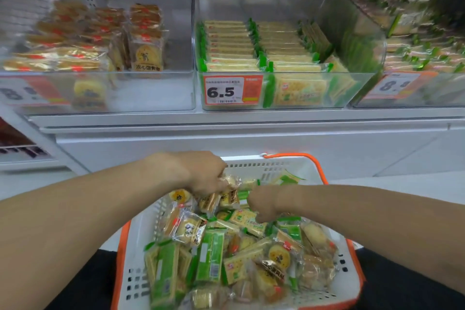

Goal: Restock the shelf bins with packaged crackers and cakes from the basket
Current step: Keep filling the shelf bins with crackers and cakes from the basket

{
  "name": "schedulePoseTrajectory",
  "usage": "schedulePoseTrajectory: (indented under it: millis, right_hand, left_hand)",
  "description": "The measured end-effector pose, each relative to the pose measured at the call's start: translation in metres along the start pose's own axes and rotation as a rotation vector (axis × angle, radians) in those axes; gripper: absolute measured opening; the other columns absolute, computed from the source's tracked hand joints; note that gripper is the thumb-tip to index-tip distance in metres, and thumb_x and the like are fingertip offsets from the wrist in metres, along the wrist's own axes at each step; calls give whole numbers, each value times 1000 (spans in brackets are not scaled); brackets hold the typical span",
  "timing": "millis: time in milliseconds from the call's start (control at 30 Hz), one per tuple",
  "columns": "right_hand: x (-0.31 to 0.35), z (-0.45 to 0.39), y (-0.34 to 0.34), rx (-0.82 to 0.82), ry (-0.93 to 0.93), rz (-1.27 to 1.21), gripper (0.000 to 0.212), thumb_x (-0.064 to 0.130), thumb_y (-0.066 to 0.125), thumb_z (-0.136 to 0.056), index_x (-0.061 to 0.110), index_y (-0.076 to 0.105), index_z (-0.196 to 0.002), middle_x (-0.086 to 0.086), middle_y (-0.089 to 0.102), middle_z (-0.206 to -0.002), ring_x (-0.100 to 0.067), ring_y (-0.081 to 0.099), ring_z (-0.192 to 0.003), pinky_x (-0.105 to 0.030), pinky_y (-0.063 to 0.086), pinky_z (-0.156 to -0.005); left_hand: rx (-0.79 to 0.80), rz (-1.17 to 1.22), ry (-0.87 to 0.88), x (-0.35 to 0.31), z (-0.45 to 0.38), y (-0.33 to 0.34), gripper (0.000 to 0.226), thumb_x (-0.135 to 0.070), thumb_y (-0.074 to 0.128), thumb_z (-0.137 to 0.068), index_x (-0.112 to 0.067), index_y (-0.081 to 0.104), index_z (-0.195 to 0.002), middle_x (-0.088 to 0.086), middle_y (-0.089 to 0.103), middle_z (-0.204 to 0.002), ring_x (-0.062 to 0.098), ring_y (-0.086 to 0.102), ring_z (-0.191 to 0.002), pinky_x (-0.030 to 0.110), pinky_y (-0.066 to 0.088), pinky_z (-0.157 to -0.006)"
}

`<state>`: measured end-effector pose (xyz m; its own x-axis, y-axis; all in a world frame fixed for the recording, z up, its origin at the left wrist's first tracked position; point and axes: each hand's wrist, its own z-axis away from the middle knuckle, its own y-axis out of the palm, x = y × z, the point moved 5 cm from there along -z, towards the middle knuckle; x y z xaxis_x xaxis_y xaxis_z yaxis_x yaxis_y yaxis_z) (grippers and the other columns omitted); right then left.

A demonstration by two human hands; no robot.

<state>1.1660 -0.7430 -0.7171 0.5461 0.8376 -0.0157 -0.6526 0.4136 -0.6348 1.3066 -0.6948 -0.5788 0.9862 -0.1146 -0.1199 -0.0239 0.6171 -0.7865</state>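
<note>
middle bin price tag (232,90): "6.5", small print unreadable | right bin price tag (396,84): "8." then blurred | left bin price tag (30,92): blurred "8" | cake packets (147,56): Chinese characters, too blurred to read

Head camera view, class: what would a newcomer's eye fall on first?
Probably the white basket with orange trim at bottom centre, heaped with packaged crackers and cakes, both hands in it; the left hand grips round cake packets. Above, the orange 6.5 price tag marks the middle clear bin of green cracker packs.
</note>
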Motion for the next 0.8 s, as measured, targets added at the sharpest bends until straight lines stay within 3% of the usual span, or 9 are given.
schedulePoseTrajectory:
  millis: [100, 267, 367, 433, 500, 567, 667, 733, 800]
  right_hand:
    - [15, -23, 29, -23, 88, -132, 22, 21, 60, -94, 4, 63, -108, -11, 64, -101, -29, 63, -92, -40, 57, -80]
    - [22, -45, 79, -115, 283, -300, 60, 20, 63, -94, 1, 38, -144, -20, 45, -141, -35, 43, -132, -46, 48, -104]
    - [17, -42, 68, -161, 288, -314, 56, 31, 72, -88, 7, 48, -133, -13, 57, -123, -31, 52, -120, -41, 54, -92]
    - [13, -33, 46, -152, 261, -287, 38, 39, 74, -83, 12, 61, -105, -3, 60, -94, -25, 61, -95, -38, 58, -78]
    - [10, -23, 21, -99, 243, -273, 35, 47, 72, -81, 15, 57, -78, 0, 57, -79, -22, 61, -81, -36, 56, -75]
    - [8, -12, -6, 8, 201, -265, 44, 51, 70, -83, 17, 46, -68, -2, 56, -82, -25, 56, -82, -37, 52, -80]
    - [1, 17, -47, 103, 117, -330, 41, 53, 71, -82, 15, 55, -76, -4, 60, -94, -28, 61, -88, -39, 58, -81]
    - [-3, 44, -70, 99, 81, -453, 47, 53, 74, -82, 11, 65, -100, -4, 62, -112, -27, 65, -96, -40, 62, -79]
    - [-7, 72, -90, 47, 33, -569, 52, 52, 78, -81, 13, 66, -112, 1, 63, -111, -18, 64, -94, -33, 60, -73]
  left_hand:
    - [72, -39, -11, 2, -1, 12, 47, -50, 40, -102, -13, 57, -126, 8, 63, -123, 27, 60, -110, 42, 50, -97]
    - [43, -33, 10, 0, -4, 12, 44, -45, 41, -103, -12, 57, -125, 8, 62, -121, 28, 60, -107, 38, 50, -91]
    - [52, -23, 19, -1, -3, 13, 43, -43, 41, -103, -10, 58, -124, 9, 63, -119, 29, 60, -107, 39, 50, -91]
    - [61, -29, 19, 1, -2, 14, 45, -45, 41, -103, -10, 60, -122, 10, 65, -118, 29, 62, -106, 42, 51, -93]
    - [57, -31, 12, 5, -2, 12, 48, -48, 41, -103, -10, 60, -123, 10, 65, -120, 29, 62, -108, 43, 51, -95]
    - [40, -7, 8, 7, -1, 6, 49, -49, 41, -103, -9, 58, -126, 11, 64, -121, 29, 60, -111, 41, 50, -96]
    - [43, 47, -20, 11, 1, 1, 52, -53, 44, -101, -9, 60, -124, 10, 67, -117, 27, 63, -107, 39, 51, -93]
    - [87, 111, -97, 20, 2, 1, 58, -57, 43, -100, -6, 63, -120, 12, 71, -105, 27, 71, -92, 34, 57, -80]
    - [144, 320, -222, 27, 2, 4, 66, -61, 39, -100, -1, 57, -119, 14, 72, -97, 27, 75, -73, 31, 59, -68]
